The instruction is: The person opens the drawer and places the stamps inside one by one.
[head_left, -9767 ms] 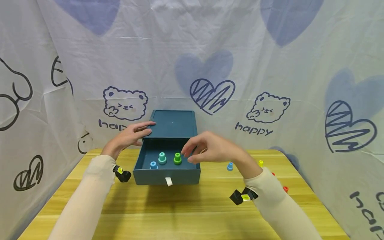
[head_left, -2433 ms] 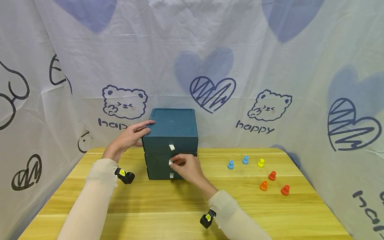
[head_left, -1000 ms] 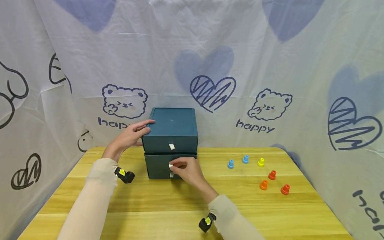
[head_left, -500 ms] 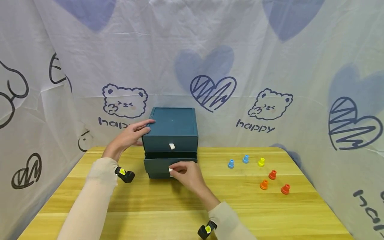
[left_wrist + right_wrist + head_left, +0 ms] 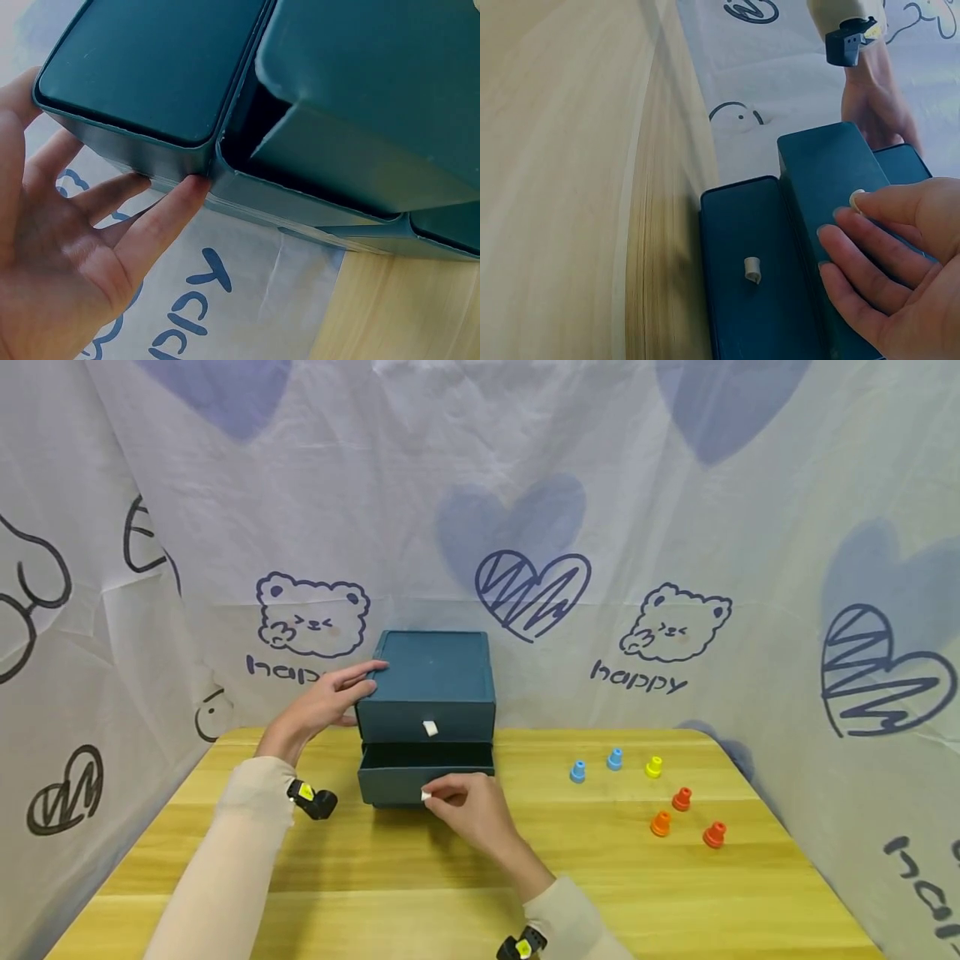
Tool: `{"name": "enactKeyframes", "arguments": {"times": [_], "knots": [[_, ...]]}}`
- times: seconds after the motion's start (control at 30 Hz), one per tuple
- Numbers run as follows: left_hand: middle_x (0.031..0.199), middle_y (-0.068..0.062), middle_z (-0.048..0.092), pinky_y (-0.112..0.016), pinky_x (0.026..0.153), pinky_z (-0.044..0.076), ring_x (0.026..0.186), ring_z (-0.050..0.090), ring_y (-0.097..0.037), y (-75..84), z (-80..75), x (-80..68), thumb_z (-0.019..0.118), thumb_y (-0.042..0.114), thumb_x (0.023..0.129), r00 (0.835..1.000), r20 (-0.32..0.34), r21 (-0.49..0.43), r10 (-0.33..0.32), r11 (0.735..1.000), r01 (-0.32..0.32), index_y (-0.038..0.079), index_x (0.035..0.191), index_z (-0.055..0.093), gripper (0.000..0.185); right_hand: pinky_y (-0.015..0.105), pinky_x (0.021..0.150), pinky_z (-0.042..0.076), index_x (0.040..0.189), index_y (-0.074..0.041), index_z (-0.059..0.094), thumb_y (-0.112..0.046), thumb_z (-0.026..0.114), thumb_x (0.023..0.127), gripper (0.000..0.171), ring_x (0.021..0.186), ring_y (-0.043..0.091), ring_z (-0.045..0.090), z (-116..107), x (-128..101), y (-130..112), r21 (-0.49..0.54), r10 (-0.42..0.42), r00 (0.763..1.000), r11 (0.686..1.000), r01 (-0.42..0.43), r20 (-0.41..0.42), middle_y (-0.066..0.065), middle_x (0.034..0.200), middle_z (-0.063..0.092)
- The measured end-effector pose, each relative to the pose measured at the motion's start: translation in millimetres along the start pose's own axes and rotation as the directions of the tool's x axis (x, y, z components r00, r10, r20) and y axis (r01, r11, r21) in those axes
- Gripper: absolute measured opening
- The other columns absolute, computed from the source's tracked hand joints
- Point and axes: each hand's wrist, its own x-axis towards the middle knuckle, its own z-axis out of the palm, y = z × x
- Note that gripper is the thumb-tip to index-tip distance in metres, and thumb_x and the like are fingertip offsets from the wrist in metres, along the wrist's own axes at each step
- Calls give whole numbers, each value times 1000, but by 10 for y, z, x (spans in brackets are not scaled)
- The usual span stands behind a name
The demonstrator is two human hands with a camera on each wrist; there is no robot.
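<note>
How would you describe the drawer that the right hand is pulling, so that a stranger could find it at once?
Look at the dark teal chest of drawers at the back of the wooden table, with the left hand resting on its top corner. The middle drawer is the one whose white tab the right hand pinches. Unlike the top drawer, which is flush, it juts forward with a dark gap above it.
</note>
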Motion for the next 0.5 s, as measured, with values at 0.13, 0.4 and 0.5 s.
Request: {"name": "enactKeyframes", "arguments": {"times": [0.13, 0.4, 0.5], "knots": [[173, -14, 19, -73, 114, 37, 157, 23, -45, -23, 14, -7, 48, 45, 109, 1000, 0, -4, -9, 1000, 9, 28, 162, 35, 57, 15, 67, 58, 101, -12, 83, -14, 77, 93, 10, 74, 4, 69, 8, -47, -24, -12, 6, 1000, 1000, -5, 9, 4, 100, 81], [173, -15, 19, -72, 111, 40, 157, 24, -44, -30, 13, 27, 48, 44, 109, 1000, -14, -16, -4, 1000, 3, 26, 162, 36, 57, 14, 68, 58, 100, -11, 83, -10, 78, 92, 9, 73, 5, 71, 3, -65, -62, -41, -37, 999, 998, 38, 17, 5, 98, 81], [173, -14, 20, -72, 112, 39, 157, 24, -43, -27, 5, 26, 48, 45, 109, 1000, -10, -21, -6, 1000, 5, 27, 161, 36, 57, 14, 68, 58, 100, -10, 83, -10, 78, 92, 9, 73, 5, 71, 0, -74, -75, -51, -40, 999, 998, 41, 24, 5, 97, 81]]}}
